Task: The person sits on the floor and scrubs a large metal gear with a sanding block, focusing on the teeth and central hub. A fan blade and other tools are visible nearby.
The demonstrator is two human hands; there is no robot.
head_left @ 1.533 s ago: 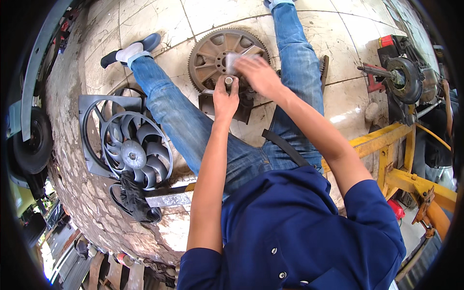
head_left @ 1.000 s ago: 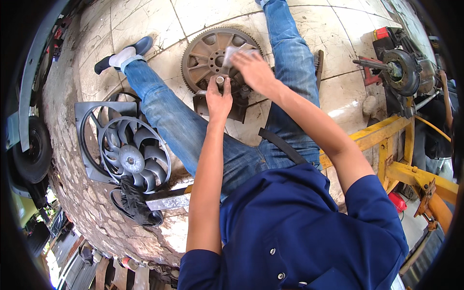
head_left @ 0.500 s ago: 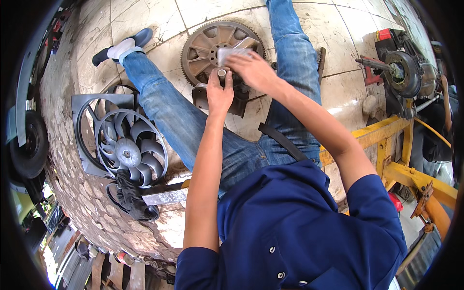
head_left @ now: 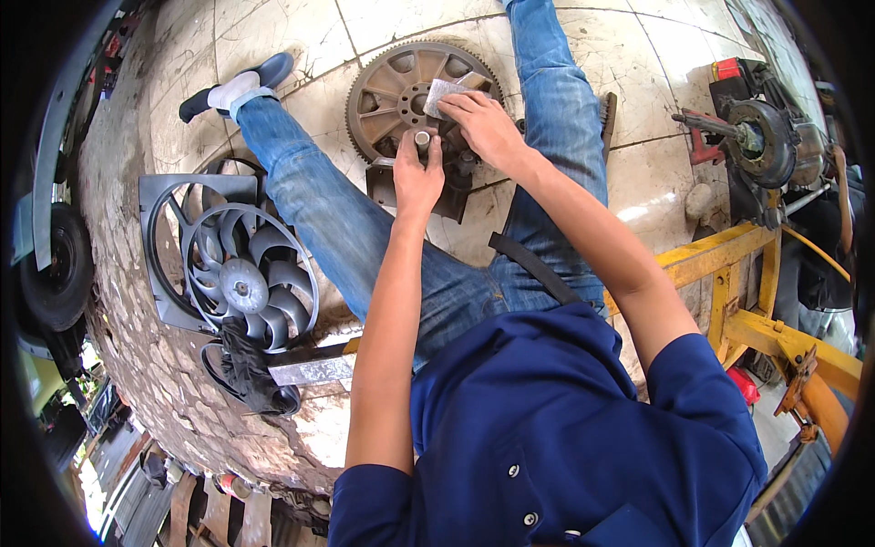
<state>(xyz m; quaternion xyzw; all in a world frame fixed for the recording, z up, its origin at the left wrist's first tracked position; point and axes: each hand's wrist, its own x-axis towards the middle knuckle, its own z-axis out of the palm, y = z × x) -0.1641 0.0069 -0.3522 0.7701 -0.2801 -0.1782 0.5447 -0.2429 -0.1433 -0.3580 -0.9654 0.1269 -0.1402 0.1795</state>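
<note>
My left hand (head_left: 418, 187) is closed around a short metal pin (head_left: 422, 138), whose round, bright end shows between thumb and fingers. My right hand (head_left: 486, 133) presses its fingers onto a folded grey sheet (head_left: 445, 95) that looks like sandpaper. The sheet is just beyond the pin, above a toothed flywheel (head_left: 375, 127) lying flat on the floor between my legs. A dark metal bracket (head_left: 379, 185) sits at the flywheel's near edge, partly hidden beneath my hands.
A radiator fan (head_left: 242, 287) in a black shroud lies left of my leg. A brush (head_left: 608, 123) is beside my right leg. Farther right stand a hub assembly (head_left: 761, 141) and a yellow metal frame (head_left: 720, 251). Another person's arm (head_left: 841, 196) shows at the far right.
My right hand and the grey sheet were smeared by motion; they now show sharply, slightly farther right. The left hand keeps its hold on the pin.
</note>
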